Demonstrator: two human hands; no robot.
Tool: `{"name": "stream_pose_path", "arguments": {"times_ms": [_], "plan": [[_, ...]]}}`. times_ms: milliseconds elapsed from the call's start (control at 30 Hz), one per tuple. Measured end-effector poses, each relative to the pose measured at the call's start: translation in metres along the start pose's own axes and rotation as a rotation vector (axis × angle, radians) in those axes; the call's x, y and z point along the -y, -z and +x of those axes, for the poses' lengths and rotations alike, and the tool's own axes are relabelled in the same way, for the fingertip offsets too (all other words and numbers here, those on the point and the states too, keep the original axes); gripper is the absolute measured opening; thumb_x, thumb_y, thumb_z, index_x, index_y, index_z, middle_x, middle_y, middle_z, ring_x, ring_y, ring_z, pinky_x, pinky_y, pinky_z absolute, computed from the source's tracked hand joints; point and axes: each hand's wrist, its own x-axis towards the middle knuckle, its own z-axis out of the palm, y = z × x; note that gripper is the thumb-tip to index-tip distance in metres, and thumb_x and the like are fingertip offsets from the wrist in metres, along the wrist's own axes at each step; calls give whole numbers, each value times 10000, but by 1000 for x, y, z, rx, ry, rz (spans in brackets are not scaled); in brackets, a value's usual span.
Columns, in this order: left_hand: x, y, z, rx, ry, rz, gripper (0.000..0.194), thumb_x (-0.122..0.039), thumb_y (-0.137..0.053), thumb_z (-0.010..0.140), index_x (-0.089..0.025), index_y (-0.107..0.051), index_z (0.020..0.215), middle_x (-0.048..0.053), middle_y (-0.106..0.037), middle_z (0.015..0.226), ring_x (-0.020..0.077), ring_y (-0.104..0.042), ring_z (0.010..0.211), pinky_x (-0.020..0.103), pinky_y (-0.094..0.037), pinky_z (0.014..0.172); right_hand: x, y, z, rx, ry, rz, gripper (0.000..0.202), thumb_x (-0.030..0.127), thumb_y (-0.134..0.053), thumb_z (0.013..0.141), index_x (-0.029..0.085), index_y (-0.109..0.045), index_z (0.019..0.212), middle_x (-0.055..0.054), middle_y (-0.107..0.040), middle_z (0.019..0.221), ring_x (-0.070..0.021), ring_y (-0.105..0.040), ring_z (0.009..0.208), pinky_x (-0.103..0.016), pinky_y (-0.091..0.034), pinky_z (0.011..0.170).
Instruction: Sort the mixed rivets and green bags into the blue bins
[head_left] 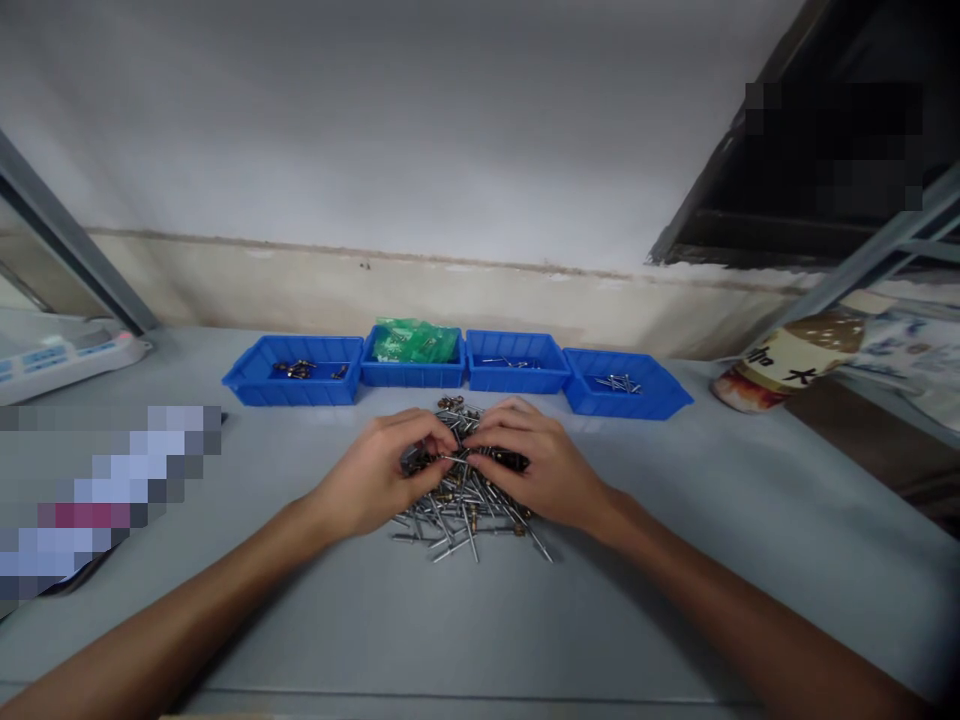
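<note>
A heap of silver, long-pinned pieces that look like blind rivets (472, 510) lies on the grey table, with several brass-coloured pieces mixed in. Above the heap, my left hand (386, 470) has thumb and forefinger pinched on one thin silver rivet (454, 459). Facing it from the other side, my right hand (547, 462) has curled fingers, its thumb and forefinger closed at the rivet's other end. The fingertips of both hands nearly meet and cover part of the heap. Dark pieces behind the fingers are too hidden to name.
Behind the heap stands a row of blue bins: one with brass-coloured pieces (244, 382), one with a green bag (416, 343), and two with silver pieces (517, 380) (626, 403). A bottle (795, 360) stands right; a power strip (75, 360) and a pixelated device (112, 500) lie left.
</note>
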Motion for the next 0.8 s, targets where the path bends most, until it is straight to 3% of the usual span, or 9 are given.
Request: {"name": "stream_pose_path", "arguments": {"times_ms": [133,333,500,633,800], "plan": [[-3,1,1,-35,122,-301,81,-169,-633,824,-168,-593,894,19,-620,863,138,-571,792,287,-488,740,4,-1,0,50,25,44,74,196,-639,863,209,-688,917,-30,-675,821,-163,-598,786,-343,-503,733],[-7,6,4,10,245,-701,234,-160,-691,779,-165,-548,964,30,-668,857,128,-619,757,280,-515,701,6,-2,0,30,128,64,71,246,-646,878,180,-670,887,-39,-680,812,-149,-607,746,-313,-500,699],[-7,4,4,42,319,-793,276,-154,-723,745,-182,-563,968,32,-702,831,135,-648,742,286,-528,700,8,-2,-1,-25,165,12,158,319,-670,859,163,-647,870,-32,-667,750,-152,-602,700,-331,-516,685],[-5,0,3,48,339,-820,275,-164,-742,730,-186,-574,947,12,-705,779,124,-650,687,274,-531,675,11,-1,-2,-103,166,-33,258,349,-698,830,174,-627,1006,-55,-683,837,-173,-627,777,-343,-551,720],[-5,-4,1,91,354,-828,256,-172,-732,748,-194,-573,948,6,-701,762,130,-654,692,263,-531,649,13,-1,-2,-96,193,-60,314,361,-678,844,191,-617,1101,-66,-666,893,-182,-624,795,-355,-563,720]]}}
